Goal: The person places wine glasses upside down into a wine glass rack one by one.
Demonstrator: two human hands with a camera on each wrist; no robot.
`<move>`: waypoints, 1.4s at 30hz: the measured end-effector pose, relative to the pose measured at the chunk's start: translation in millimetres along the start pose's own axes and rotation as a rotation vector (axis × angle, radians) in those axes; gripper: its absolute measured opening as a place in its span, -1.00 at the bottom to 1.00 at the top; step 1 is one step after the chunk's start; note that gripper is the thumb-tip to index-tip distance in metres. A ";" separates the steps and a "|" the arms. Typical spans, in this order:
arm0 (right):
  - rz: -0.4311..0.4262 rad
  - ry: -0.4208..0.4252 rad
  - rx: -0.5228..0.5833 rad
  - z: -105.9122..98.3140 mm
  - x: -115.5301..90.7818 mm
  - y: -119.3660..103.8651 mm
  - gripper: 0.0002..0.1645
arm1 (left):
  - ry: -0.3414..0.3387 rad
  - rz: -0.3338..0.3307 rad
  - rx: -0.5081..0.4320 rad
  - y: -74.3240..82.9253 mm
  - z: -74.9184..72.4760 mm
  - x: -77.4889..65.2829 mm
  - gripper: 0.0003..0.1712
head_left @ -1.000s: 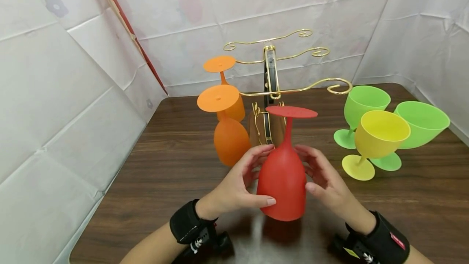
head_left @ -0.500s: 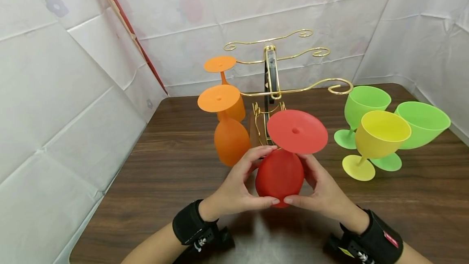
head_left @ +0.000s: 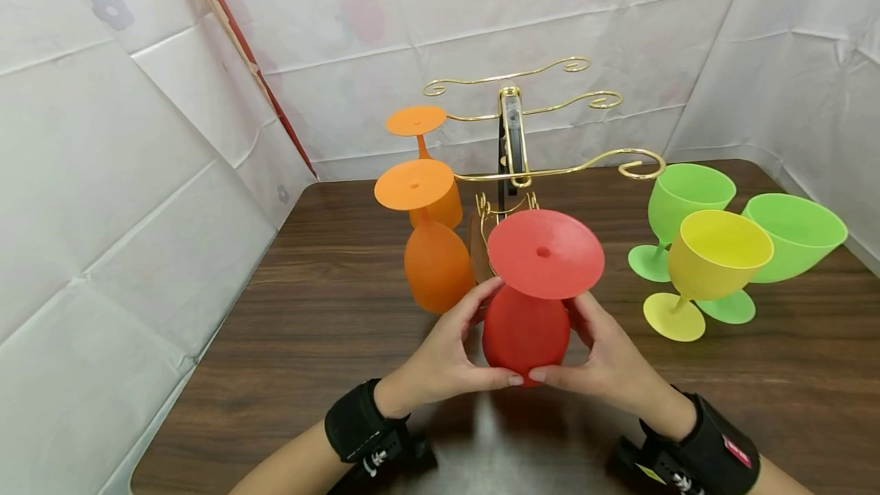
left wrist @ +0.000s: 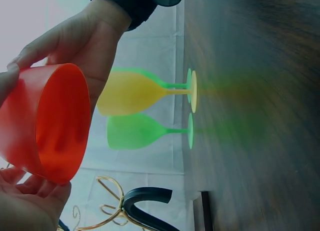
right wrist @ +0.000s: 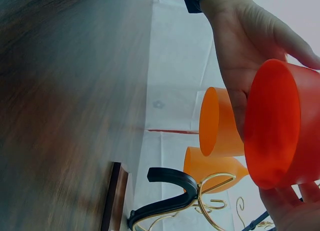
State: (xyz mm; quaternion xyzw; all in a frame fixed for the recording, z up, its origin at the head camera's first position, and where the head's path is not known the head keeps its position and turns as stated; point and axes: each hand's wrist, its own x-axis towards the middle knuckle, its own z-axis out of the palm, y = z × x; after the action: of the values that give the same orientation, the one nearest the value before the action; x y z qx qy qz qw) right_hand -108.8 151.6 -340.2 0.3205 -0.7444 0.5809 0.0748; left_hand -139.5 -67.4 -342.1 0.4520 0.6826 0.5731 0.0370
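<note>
Both hands hold a red plastic goblet (head_left: pixel 525 334) upside down above the table, its round foot tilted toward the head camera. My left hand (head_left: pixel 450 350) grips the bowl from the left, thumb across the near side. From the right, my right hand (head_left: pixel 605 342) grips the same bowl, the two thumb tips close together. The wrist views show the goblet's open mouth (left wrist: pixel 62 126) and hollow inside. Just beyond stands a gold wire rack (head_left: pixel 512 136) with curled arms. Two orange goblets (head_left: pixel 436 266) hang upside down by their feet on its left side.
On the table's right side stand a yellow goblet (head_left: pixel 718 250) and two green goblets (head_left: pixel 690 193), all upright. Three curled rack arms (head_left: pixel 608 159) reach out to the right. White sheeting (head_left: pixel 330 44) hangs behind and beside the dark wooden table (head_left: pixel 330 357).
The red goblet has tilted, its foot coming toward the head camera so its flat face shows. My right thumb has moved round to the bowl's near side. The hung goblets have not moved.
</note>
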 end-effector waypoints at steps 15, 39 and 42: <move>-0.016 -0.049 0.012 -1.7 0.2 2.5 0.15 | 0.056 -0.069 0.061 5.1 -6.9 -13.4 -0.03; 0.009 -0.036 0.042 -7.5 -2.5 6.4 0.07 | 0.386 -0.218 0.084 21.3 -75.9 -93.3 -0.12; 0.012 -0.037 0.042 -7.3 -2.7 7.2 0.07 | 0.406 -0.251 0.101 22.0 -80.6 -95.2 -0.13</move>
State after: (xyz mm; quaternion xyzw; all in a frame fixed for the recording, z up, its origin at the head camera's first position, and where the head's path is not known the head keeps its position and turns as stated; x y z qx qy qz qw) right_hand -112.6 160.2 -345.1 0.3283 -0.7352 0.5909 0.0506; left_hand -116.7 -192.0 -341.2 0.2403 0.7545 0.6085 -0.0527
